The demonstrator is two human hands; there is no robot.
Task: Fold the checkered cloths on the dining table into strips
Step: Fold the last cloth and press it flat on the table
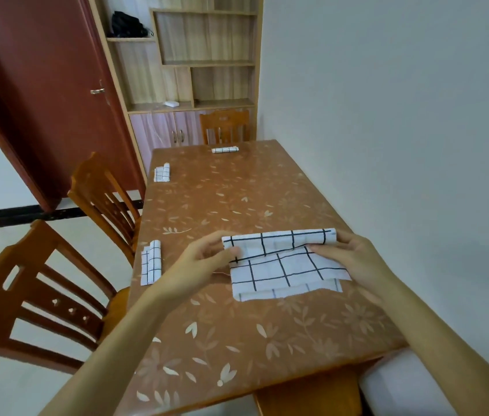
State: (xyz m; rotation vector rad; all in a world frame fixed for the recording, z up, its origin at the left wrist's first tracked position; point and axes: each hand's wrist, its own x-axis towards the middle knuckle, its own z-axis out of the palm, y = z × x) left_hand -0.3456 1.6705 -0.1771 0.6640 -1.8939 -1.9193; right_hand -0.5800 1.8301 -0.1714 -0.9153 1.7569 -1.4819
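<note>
Two wooden chairs stand at my far left, the nearer chair (42, 295) turned at an angle to the dining table (237, 340) and the second chair (102, 199) pushed in beyond it. Behind them is a dark red door (42, 100).

On the table's left edge, near me, lies a folded strip (151, 262) of white cloth with black lines, set lengthwise along the edge. Farther up the same edge lies a second strip (162, 172).

My left hand (204, 262) comes next. Its thumb and fingers are curled and pinch the left end of the checkered cloth (285, 265). That cloth lies across the near middle of the table, in front of me. Its far edge is turned over toward me into a long band, and flat layers spread out below it toward the near edge.

At the far end of the table a third strip (225, 150) lies crosswise, before a far chair (225, 126) and a wooden shelf unit (207, 55).

My right hand (354, 259) holds the right end of the turned-over band, fingers laid along its lower edge. The thumb seems to sit on the far side, though it is hard to make out from here. Right of that hand is a plain white wall (402, 115).
</note>
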